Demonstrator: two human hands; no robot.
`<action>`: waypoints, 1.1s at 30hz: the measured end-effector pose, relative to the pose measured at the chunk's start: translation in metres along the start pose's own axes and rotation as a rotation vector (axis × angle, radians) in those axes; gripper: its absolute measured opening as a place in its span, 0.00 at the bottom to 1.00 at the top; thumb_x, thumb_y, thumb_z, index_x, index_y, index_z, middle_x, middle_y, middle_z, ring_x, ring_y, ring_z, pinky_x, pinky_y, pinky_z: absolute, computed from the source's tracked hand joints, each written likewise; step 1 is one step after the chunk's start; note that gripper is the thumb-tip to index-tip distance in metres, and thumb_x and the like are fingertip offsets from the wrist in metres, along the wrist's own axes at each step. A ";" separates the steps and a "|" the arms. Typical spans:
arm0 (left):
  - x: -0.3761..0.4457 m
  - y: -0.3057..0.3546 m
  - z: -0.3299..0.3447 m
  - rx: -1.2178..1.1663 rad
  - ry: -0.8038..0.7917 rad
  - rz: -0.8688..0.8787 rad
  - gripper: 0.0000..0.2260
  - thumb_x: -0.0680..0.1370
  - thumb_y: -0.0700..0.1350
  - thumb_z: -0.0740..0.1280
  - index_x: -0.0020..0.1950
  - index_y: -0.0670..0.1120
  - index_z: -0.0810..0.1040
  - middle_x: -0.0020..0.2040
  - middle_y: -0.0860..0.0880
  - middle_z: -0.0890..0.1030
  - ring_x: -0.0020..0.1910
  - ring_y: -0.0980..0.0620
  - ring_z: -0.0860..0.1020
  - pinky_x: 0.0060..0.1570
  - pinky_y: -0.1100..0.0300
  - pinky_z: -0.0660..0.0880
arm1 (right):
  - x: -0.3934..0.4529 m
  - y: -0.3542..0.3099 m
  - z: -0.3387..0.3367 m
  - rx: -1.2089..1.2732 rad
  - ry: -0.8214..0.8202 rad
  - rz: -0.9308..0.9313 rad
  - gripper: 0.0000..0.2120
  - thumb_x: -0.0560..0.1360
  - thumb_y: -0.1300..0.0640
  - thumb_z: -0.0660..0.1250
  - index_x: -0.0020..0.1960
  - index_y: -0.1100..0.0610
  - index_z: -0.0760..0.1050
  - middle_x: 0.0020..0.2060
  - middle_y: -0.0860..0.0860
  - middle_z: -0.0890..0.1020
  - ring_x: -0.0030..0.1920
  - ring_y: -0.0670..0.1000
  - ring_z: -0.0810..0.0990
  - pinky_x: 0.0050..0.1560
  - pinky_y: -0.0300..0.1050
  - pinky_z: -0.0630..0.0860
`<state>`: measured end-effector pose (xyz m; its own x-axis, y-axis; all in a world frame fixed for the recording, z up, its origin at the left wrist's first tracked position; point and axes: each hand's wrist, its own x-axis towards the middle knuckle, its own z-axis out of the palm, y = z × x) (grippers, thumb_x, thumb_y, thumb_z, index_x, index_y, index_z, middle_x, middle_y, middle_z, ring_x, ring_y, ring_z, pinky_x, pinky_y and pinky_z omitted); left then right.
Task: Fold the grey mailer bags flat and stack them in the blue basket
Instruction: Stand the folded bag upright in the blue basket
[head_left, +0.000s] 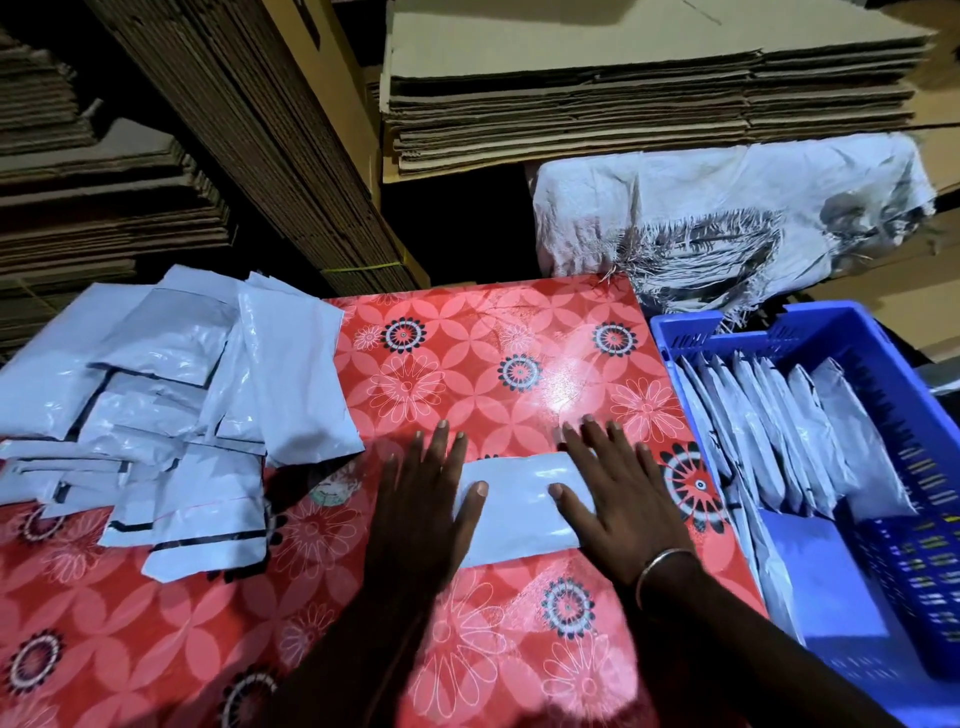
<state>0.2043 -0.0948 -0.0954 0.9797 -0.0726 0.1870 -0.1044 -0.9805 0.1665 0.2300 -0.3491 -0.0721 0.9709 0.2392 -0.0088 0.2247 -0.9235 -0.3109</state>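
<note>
A folded grey mailer bag (517, 506) lies flat on the red flowered tablecloth (493, 364). My left hand (423, 499) presses its left end with straight fingers. Flat on the right end lies my right hand (621, 491), fingers spread, a bangle at the wrist. A loose pile of unfolded grey mailer bags (171, 410) covers the table's left side. The blue basket (883, 634) stands off the table's right edge, with several folded bags (789, 431) standing in a row in its far half.
Stacks of flattened cardboard (649, 98) rise behind the table and at the left. A frayed white woven sack (717, 208) lies behind the basket. The basket's near half shows its bare blue floor.
</note>
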 end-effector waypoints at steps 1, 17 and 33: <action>-0.004 -0.007 0.000 0.013 0.037 0.010 0.26 0.86 0.59 0.54 0.82 0.50 0.61 0.83 0.50 0.57 0.83 0.46 0.53 0.77 0.40 0.59 | -0.004 0.006 -0.001 -0.010 -0.001 0.015 0.31 0.80 0.31 0.42 0.81 0.37 0.42 0.82 0.41 0.46 0.81 0.46 0.40 0.80 0.55 0.44; -0.035 -0.049 -0.008 0.126 -0.008 0.003 0.31 0.85 0.63 0.55 0.83 0.48 0.58 0.83 0.47 0.57 0.82 0.43 0.55 0.76 0.39 0.61 | -0.025 0.033 0.000 -0.130 -0.021 0.084 0.32 0.81 0.32 0.38 0.82 0.42 0.40 0.82 0.42 0.46 0.81 0.47 0.39 0.80 0.57 0.44; -0.052 -0.050 -0.031 0.131 -0.181 0.038 0.26 0.84 0.50 0.52 0.80 0.40 0.63 0.82 0.39 0.60 0.80 0.36 0.62 0.65 0.40 0.70 | -0.051 0.030 0.000 -0.020 -0.037 0.221 0.29 0.81 0.36 0.39 0.82 0.39 0.45 0.82 0.43 0.47 0.82 0.49 0.41 0.80 0.57 0.46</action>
<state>0.1530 -0.0362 -0.0832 0.9915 -0.1297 0.0122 -0.1301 -0.9909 0.0338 0.1869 -0.3887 -0.0811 0.9931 0.0409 -0.1096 0.0087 -0.9603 -0.2790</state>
